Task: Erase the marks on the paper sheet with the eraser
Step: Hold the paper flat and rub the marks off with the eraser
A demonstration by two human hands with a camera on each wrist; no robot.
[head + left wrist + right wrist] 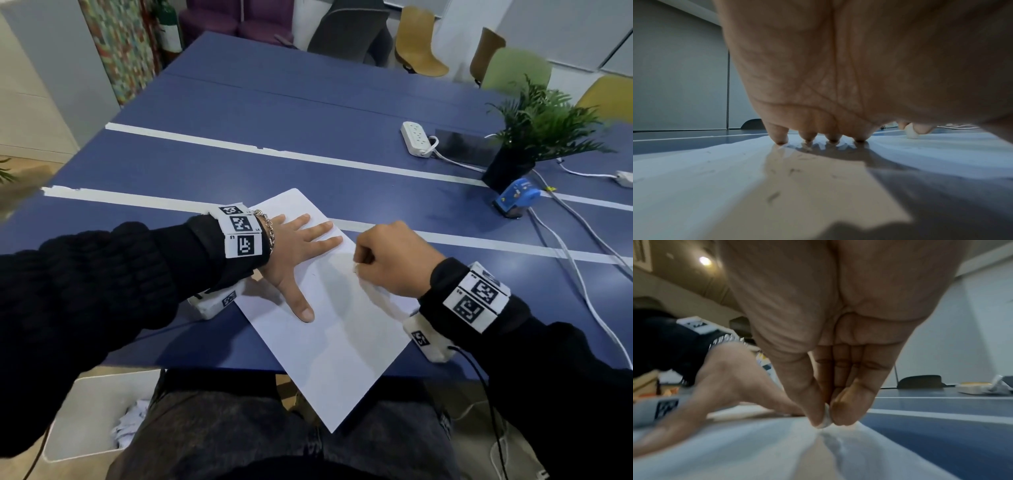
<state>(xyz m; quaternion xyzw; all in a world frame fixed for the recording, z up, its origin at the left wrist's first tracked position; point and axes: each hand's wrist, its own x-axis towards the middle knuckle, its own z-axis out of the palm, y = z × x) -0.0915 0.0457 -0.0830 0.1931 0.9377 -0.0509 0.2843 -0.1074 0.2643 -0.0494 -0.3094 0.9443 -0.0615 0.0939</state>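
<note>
A white paper sheet (329, 335) lies slantwise on the blue table (308, 116), its near corner hanging past the front edge. My left hand (301, 243) lies flat on the sheet's far left part, fingers straight and spread, thumb pointing toward me. My right hand (383, 260) pinches a small white eraser (825, 420) between thumb and fingers and presses it onto the sheet near its right edge. The eraser (911, 132) also shows in the left wrist view, beyond my left fingertips (780, 139). Faint grey marks (773, 197) dot the paper (735, 194) under my left palm.
A potted plant (534, 137), a white power strip (416, 138), a blue tape dispenser (517, 197) and white cables (582, 274) occupy the table's right side. White tape strips (274, 152) cross the tabletop. A bin with crumpled paper (96, 418) stands below the table's front left.
</note>
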